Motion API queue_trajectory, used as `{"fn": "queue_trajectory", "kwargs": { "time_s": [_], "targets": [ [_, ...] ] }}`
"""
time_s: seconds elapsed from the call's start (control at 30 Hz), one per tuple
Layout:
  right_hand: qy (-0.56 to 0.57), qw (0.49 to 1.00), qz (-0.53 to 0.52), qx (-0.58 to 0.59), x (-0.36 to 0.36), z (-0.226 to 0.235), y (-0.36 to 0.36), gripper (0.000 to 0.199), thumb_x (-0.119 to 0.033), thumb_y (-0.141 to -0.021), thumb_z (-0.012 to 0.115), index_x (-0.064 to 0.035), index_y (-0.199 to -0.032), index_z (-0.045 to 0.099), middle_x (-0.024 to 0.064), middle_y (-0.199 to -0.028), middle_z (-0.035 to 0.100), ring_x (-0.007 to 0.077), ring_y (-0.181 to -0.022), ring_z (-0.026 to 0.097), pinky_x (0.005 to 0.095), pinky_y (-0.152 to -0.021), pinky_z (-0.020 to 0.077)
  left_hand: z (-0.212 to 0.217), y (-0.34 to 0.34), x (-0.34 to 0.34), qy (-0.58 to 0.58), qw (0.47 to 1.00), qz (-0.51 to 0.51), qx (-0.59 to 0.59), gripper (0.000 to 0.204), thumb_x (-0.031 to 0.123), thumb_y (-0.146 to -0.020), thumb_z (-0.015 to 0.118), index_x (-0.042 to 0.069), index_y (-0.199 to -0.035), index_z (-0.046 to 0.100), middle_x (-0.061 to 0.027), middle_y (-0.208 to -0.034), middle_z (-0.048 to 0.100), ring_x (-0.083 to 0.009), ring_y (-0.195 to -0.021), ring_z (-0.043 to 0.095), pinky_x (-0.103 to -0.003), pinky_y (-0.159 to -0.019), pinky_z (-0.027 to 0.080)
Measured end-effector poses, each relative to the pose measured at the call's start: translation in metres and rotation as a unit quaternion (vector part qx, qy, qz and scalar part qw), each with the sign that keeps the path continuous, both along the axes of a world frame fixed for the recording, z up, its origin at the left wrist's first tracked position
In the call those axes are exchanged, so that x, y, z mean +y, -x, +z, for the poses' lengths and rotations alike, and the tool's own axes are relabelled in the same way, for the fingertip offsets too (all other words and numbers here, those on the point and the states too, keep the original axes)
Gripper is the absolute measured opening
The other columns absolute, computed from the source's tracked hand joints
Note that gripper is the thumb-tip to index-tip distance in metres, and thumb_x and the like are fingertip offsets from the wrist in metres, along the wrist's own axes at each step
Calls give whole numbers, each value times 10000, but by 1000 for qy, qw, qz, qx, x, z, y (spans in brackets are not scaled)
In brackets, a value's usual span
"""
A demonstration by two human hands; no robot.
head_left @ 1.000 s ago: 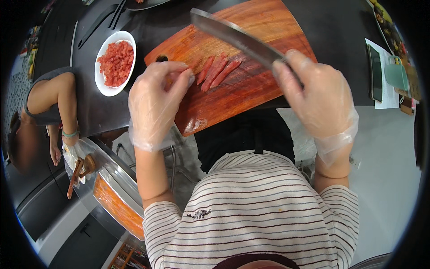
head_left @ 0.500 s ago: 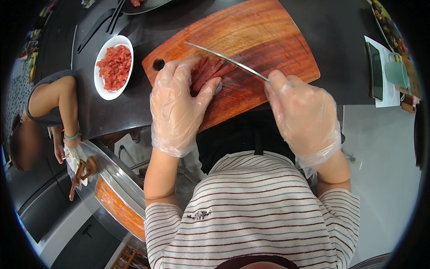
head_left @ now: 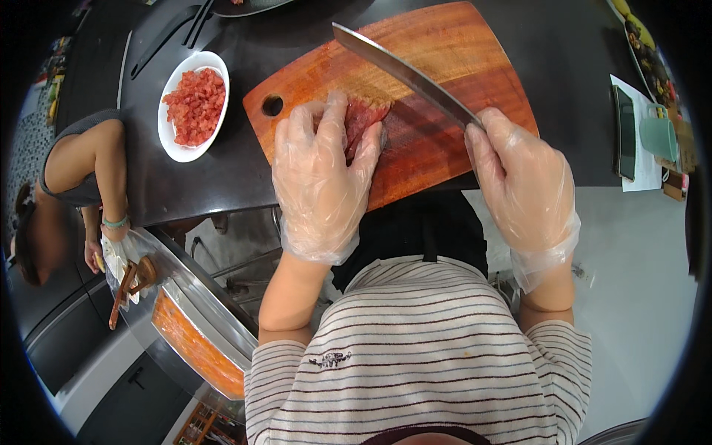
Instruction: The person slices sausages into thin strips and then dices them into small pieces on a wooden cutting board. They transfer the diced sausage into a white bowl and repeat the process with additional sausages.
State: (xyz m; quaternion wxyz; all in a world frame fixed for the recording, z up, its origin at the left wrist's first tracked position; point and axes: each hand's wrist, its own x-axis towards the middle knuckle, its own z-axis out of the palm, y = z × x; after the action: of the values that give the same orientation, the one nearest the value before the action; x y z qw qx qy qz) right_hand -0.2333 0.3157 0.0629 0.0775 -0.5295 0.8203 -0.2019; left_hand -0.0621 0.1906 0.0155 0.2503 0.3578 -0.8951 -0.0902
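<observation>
Both of my hands wear clear plastic gloves. My left hand [head_left: 319, 182] is pressed down with curled fingers on a piece of red meat [head_left: 363, 119], thumb along its near side; the fingers hide part of it. Underneath lies a wooden cutting board [head_left: 486, 81] with a hole at its left end. A knife [head_left: 408, 74] is gripped by its handle in my right hand [head_left: 526, 189]. Its blade slants up to the far left, raised to the right of the meat and apart from it. Left of the board, a white oval bowl [head_left: 165, 133] holds diced red meat [head_left: 196, 107].
A dark pan [head_left: 248, 7], black chopsticks [head_left: 197, 26] and a black handle [head_left: 159, 48] are at the far left. A phone [head_left: 625, 137], white paper [head_left: 645, 179] and green cup [head_left: 658, 137] lie right. Another person's arm [head_left: 110, 163] is left, near a tray of orange food [head_left: 193, 341].
The knife has lifted and swung away from the meat toward the right. My left hand has shifted slightly right, and the meat looks more bunched together under its fingers.
</observation>
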Motion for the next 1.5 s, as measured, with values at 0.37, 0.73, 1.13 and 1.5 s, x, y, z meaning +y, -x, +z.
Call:
{"fn": "queue_trajectory", "kwargs": {
  "time_s": [0.37, 0.73, 1.13, 1.5],
  "targets": [
    [-2, 998, -35, -52, -5, -7, 20, 204, -233, -1036, 600, -39, -982, 634, 241, -827, 650, 478, -796, 629, 533, -654, 465, 6, -8, 3, -61, 997, 39, 11, 517, 271, -856, 824, 26, -1284, 667, -146, -1135, 609, -341, -1056, 587, -450, -900, 516],
    [56, 997, 19, -41, 3, -25, 29, 181, -58, -970, 670, 14, -1136, 688, 199, -1019, 730, 381, -920, 715, 420, -823, 552, -11, -11, 12, -72, 990, 41, 112, 564, 250, -849, 803, -15, -1308, 610, -159, -1148, 572, -348, -1038, 568, -442, -908, 508],
    [54, 997, 36, -36, 1, -20, 17, 209, -99, -994, 652, 17, -1148, 733, 212, -994, 720, 391, -878, 705, 417, -799, 548, -8, -7, 17, -95, 988, 43, 116, 514, 213, -895, 756, -41, -1307, 584, -174, -1173, 552, -352, -1046, 541, -440, -936, 479],
    [69, 993, 94, -16, -2, -19, -4, 210, -112, -963, 672, -27, -1144, 739, 192, -1036, 724, 412, -924, 708, 440, -795, 563, -10, -7, 21, -80, 990, 43, 108, 464, 184, -902, 744, -42, -1282, 602, -162, -1140, 558, -334, -1026, 547, -435, -927, 482]
  ]
}}
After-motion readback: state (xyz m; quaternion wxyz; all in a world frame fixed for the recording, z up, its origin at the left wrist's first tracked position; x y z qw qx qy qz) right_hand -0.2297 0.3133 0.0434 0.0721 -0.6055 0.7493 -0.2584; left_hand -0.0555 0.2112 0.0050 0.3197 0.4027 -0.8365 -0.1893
